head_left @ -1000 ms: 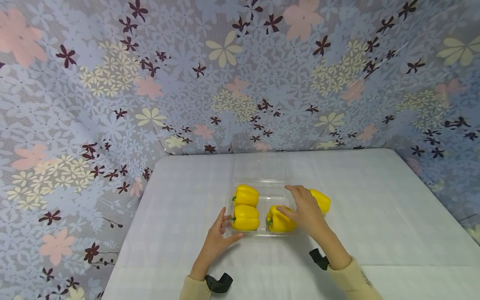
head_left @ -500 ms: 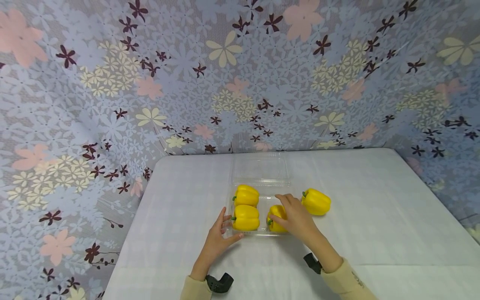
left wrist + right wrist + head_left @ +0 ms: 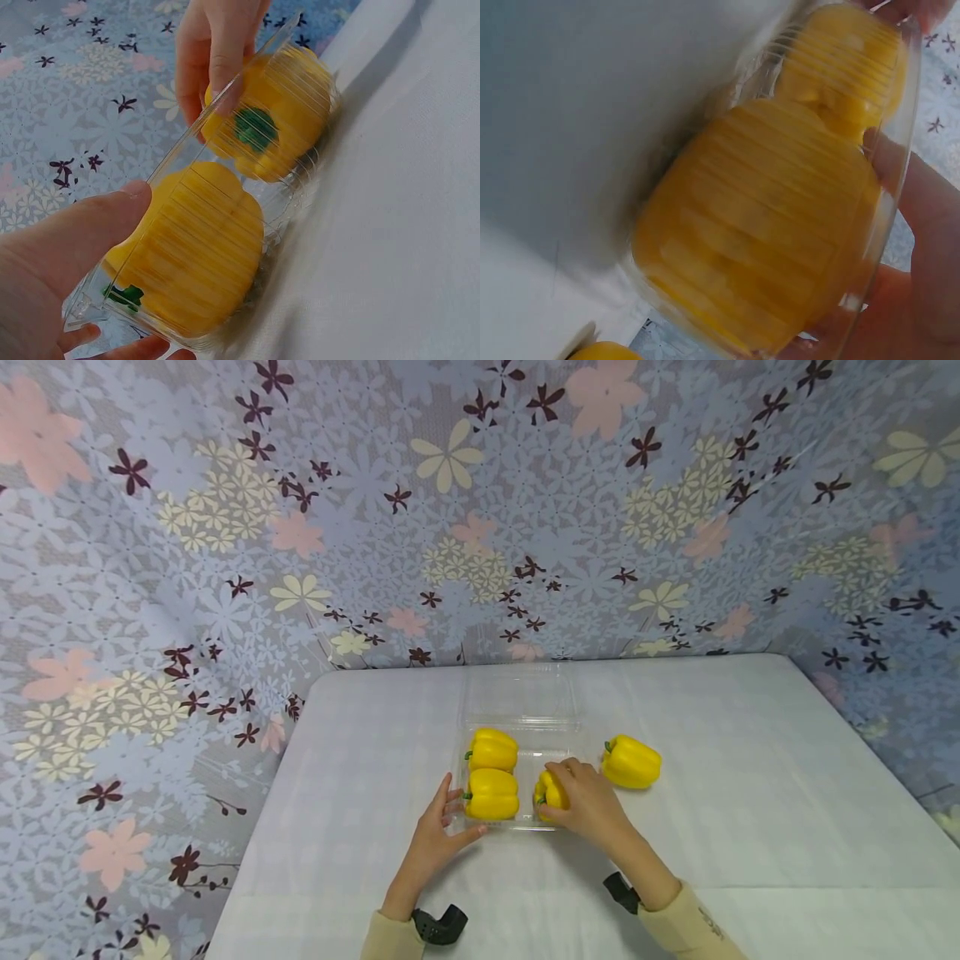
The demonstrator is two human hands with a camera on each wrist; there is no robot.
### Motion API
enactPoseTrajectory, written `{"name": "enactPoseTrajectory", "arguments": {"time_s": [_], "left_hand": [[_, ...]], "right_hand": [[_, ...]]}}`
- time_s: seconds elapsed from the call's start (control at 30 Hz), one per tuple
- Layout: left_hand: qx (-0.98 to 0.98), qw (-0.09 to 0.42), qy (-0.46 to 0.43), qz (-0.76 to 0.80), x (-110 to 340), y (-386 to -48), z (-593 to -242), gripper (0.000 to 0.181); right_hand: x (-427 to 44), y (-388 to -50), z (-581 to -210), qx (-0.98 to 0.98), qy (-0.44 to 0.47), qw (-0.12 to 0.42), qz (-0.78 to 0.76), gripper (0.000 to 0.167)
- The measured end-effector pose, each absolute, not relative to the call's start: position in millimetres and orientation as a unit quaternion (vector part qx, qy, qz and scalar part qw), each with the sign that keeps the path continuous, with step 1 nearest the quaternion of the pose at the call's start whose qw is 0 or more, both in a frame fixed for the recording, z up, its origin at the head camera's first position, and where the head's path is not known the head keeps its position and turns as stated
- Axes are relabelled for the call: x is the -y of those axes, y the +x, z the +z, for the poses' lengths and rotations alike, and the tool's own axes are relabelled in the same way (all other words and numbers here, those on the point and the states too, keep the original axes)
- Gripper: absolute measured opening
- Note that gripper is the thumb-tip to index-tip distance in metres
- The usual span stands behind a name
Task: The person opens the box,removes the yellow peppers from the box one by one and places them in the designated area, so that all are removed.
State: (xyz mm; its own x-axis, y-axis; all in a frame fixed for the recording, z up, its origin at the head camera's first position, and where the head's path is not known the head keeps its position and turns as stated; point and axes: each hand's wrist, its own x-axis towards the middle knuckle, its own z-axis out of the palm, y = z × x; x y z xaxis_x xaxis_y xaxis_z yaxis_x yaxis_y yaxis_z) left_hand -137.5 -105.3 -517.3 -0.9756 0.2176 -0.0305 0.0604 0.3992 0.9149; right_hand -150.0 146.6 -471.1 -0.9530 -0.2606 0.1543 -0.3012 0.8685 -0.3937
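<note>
A clear plastic container (image 3: 525, 828) lies with its lid (image 3: 521, 697) folded back. Two yellow peppers, a rear one (image 3: 492, 751) and a front one (image 3: 491, 794), sit in its left half. The left hand (image 3: 435, 839) holds the container's left front corner, its thumb on the front rim in the left wrist view. At the right front of the container, the right hand (image 3: 592, 806) grips a third yellow pepper (image 3: 548, 793), fingers behind and thumb in front; the palm hides part of it. Ridged plastic walls cover the peppers in both wrist views.
A fourth yellow pepper (image 3: 632, 762) lies on the white tablecloth (image 3: 750, 793), just right of the container behind the right hand. A flowered cloth (image 3: 480, 510) hangs at the table's back edge.
The right hand has moved left and its fingers have closed round the third pepper. The pepper outside the container has come into full view. The left hand has stayed in place.
</note>
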Motion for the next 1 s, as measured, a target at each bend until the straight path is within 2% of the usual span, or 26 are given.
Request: {"name": "enactPoseTrajectory", "arguments": {"time_s": [0.43, 0.7, 1.0], "left_hand": [[-0.820, 0.077, 0.080, 0.561, 105.1, -133.2, -512.7, 0.097], [-0.826, 0.077, 0.079, 0.552, 104.7, -135.0, -514.4, 0.097], [-0.823, 0.081, 0.077, 0.557, 105.0, -135.3, -513.5, 0.097]], "right_hand": [[-148.1, -162.0, -481.9, 0.960, 0.161, -0.003, 0.227, 0.075], [-143.4, -171.0, -486.5, 0.957, 0.153, -0.004, 0.245, 0.084], [-144.7, -174.7, -488.4, 0.949, 0.156, -0.009, 0.272, 0.086]]}}
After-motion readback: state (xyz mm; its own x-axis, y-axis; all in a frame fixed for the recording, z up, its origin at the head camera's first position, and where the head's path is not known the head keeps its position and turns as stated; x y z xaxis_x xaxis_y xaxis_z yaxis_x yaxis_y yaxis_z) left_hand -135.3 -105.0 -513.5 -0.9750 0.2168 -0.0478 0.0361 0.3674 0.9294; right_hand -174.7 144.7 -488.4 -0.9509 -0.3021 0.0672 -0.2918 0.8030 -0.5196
